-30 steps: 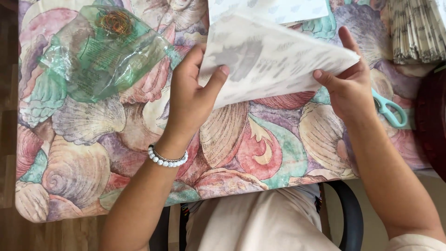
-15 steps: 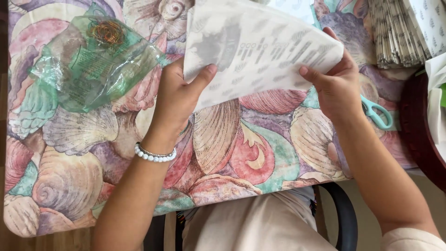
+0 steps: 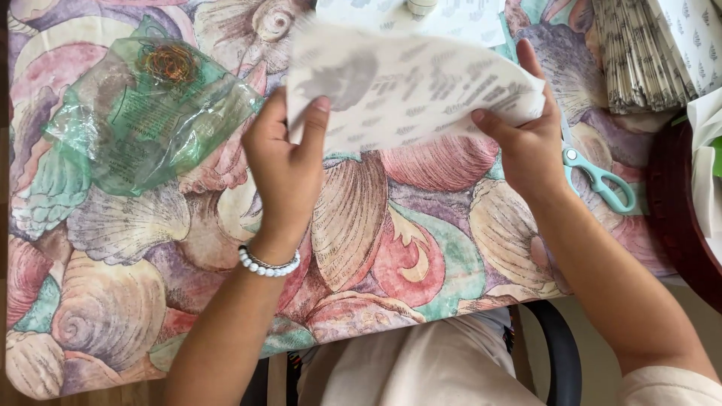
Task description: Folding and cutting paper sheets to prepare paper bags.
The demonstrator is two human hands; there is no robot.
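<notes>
A white sheet of patterned paper is lifted off the table and curls between both hands. My left hand, with a white bead bracelet at the wrist, pinches its left edge. My right hand grips its right edge, thumb underneath. The paper hangs over a table covered with a seashell-print cloth. Mint-handled scissors lie just right of my right hand.
A crumpled green plastic bag lies at the upper left. A stack of folded patterned paper sits at the upper right, next to a dark red round object. More white paper lies at the top edge.
Both hands have kept hold of the sheet while it bends and curls more. The view has shifted, so the bag and the hands sit lower in the picture.
</notes>
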